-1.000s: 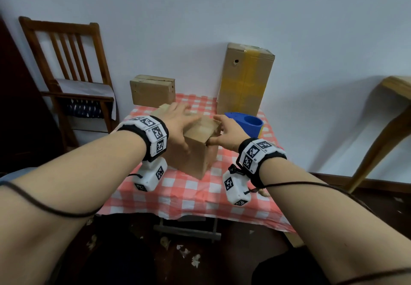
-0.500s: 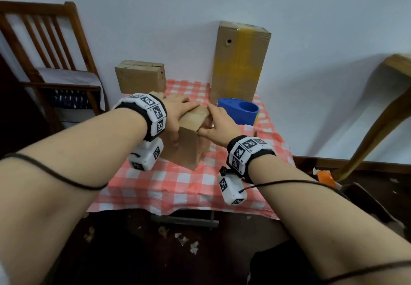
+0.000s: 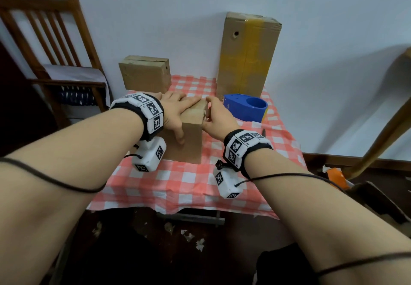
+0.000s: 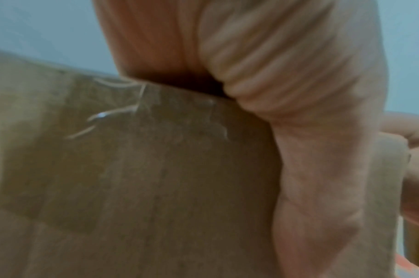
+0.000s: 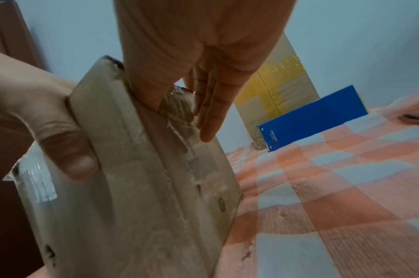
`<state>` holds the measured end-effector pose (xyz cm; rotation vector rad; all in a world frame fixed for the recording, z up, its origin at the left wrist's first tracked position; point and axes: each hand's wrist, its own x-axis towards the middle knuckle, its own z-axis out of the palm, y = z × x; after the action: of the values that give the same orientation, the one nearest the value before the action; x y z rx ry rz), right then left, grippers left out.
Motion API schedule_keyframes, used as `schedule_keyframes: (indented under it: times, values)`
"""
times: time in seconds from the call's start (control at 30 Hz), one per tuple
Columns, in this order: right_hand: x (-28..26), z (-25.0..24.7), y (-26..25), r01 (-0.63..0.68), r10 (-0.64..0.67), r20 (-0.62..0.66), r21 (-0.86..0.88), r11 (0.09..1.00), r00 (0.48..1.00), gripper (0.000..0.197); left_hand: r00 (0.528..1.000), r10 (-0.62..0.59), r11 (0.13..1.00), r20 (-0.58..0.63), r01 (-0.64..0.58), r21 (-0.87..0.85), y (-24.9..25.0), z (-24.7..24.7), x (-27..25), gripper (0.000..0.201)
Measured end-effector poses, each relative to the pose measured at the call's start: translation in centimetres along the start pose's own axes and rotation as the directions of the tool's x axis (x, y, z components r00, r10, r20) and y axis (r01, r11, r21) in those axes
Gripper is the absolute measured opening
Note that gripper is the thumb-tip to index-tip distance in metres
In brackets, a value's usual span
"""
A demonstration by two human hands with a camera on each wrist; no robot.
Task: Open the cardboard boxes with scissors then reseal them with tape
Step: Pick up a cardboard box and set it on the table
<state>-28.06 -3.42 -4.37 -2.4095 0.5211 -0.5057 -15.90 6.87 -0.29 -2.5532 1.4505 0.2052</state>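
A small cardboard box (image 3: 189, 142) stands in the middle of the checked table (image 3: 178, 184). My left hand (image 3: 175, 109) lies over its top, fingers flat across the lid and thumb (image 5: 68, 150) down the near face, clamping the top edge. My right hand (image 3: 216, 115) is at the box's right side. In the right wrist view its straight fingers (image 5: 208, 112) press on wrinkled clear tape (image 5: 180, 105) on that side of the box (image 5: 137, 197). The left wrist view shows only blurred cardboard (image 4: 132, 178) and my thumb (image 4: 322, 169).
A blue tape dispenser (image 3: 246, 107) sits just right of the box, with a tall yellow-taped box (image 3: 246, 55) behind it. Another low box (image 3: 144, 75) stands at the back left. A thin dark object (image 3: 264, 132) lies near the right edge. A wooden chair (image 3: 55, 62) is on the left.
The box has turned so a flat face points at me. My left hand stays on its top; my right hand has shifted up to the top right edge.
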Motion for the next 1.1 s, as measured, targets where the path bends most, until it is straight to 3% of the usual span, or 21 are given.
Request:
schedule_keyframes:
  times: [0.1,0.2,0.3,0.5,0.7,0.97,1.1]
  values:
    - [0.3,0.2,-0.2,0.010,-0.012,-0.024,-0.078,0.997,1.000,0.055,1.000,0.000,1.000,-0.009,0.000,0.008,0.1,0.2,0.0,0.137]
    - [0.7,0.5,-0.3,-0.007,0.000,-0.054,-0.123,0.992,0.999,0.040,1.000,-0.001,1.000,-0.022,0.001,0.001,0.2,0.3,0.0,0.136]
    - [1.0,1.0,0.0,0.051,-0.065,-0.060,-0.209,0.977,0.996,0.032,0.999,-0.007,1.000,-0.033,0.007,-0.007,0.1,0.3,-0.1,0.135]
    - [0.9,0.8,0.3,0.168,-0.178,-0.004,-0.303,0.938,0.984,0.038,0.999,-0.017,0.999,-0.036,0.016,-0.029,0.2,0.3,-0.1,0.135]
    - [0.8,0.7,0.6,0.189,-0.180,0.060,-0.302,0.934,0.982,0.044,0.999,-0.021,0.998,-0.031,0.020,-0.053,0.2,0.3,-0.2,0.135]
    - [0.7,0.1,1.3,0.160,-0.152,0.071,-0.132,0.978,0.986,0.059,0.999,-0.019,0.999,-0.044,0.017,-0.038,0.0,0.6,-0.1,0.138]
    - [0.6,0.5,1.9,0.107,-0.111,0.024,0.135,0.985,0.994,0.063,0.999,-0.012,0.999,-0.046,0.010,-0.043,0.1,0.4,-0.3,0.137]
